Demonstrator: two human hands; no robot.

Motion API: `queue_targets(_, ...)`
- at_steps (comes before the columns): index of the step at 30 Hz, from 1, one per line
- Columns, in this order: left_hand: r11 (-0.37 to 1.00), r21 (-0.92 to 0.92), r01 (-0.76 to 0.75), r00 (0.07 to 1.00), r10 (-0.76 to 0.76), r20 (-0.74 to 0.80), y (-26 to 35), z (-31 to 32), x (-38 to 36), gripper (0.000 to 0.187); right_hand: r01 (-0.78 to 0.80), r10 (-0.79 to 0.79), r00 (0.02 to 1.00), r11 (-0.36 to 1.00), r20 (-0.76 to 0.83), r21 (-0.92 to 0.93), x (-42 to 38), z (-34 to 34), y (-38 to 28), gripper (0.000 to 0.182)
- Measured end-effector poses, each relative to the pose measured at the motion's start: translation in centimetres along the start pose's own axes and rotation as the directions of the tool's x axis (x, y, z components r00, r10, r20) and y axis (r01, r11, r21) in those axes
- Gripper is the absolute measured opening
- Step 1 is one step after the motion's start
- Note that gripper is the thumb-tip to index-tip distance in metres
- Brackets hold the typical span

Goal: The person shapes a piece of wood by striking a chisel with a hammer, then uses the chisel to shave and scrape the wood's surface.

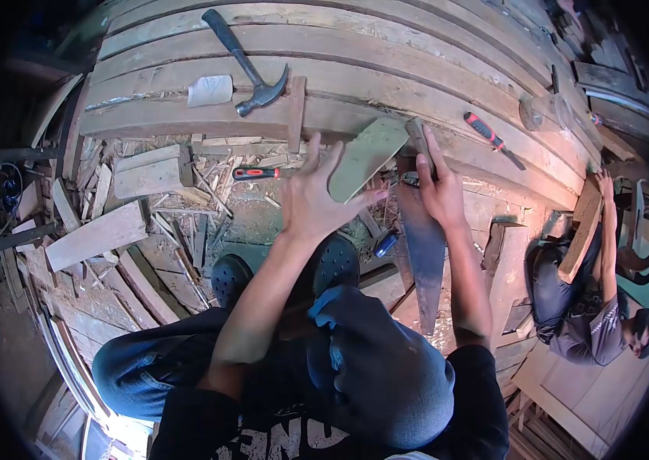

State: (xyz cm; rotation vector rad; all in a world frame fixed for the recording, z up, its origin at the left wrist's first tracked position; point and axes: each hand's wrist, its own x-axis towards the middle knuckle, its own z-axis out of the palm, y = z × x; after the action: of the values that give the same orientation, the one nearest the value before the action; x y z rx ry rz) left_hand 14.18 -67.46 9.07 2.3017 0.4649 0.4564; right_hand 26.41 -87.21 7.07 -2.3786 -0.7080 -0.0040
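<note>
My left hand (311,192) is around the near left edge of a flat wooden block (370,156), thumb along its lower side and fingers spread along its left. My right hand (442,190) grips a short dark wooden piece (417,141), index finger and thumb along it, right at the block's right end. Below that hand, a handsaw (424,261) shows its broad blade, wide end up by the fingers and narrow tip toward my body. Whether the dark piece belongs to the saw, I cannot tell.
A slatted wooden bench (386,65) bears a claw hammer (252,69), a white scrap (210,90) and a red-black screwdriver-like tool (493,139). Another red-black handled tool (256,174) lies among offcuts. A blue object (387,244) is near my shoes. At right, a person (589,322) holds a wooden beam (581,230).
</note>
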Motion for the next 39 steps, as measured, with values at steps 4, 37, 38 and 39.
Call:
queue_targets(4, 0.998, 0.03, 0.059, 0.991, -0.062, 0.123, -0.6, -0.6, 0.0, 0.075, -0.25, 0.238, 0.966, 0.961, 0.105, 0.116, -1.0, 0.5, -0.9, 0.048)
queue_targets(37, 0.944, 0.217, -0.249, 0.926, 0.166, 0.34, -1.9, 0.0, -1.0, 0.061, 0.004, -0.005, 0.995, 1.0, 0.102, 0.009, -3.5, 0.6, -2.8, 0.054)
queue_targets(38, 0.963, 0.15, -0.224, 0.934, 0.168, 0.316, -2.2, 0.0, -0.9, 0.067, -0.119, 0.111, 0.99, 0.989, 0.092, 0.093, -3.6, 1.1, -2.9, 0.054)
queue_targets(39, 0.977, 0.082, -0.198, 0.942, 0.166, 0.293, -2.6, 0.1, -0.8, 0.074, -0.238, 0.224, 0.97, 0.955, 0.095, 0.178, -3.7, 1.5, -3.1, 0.054)
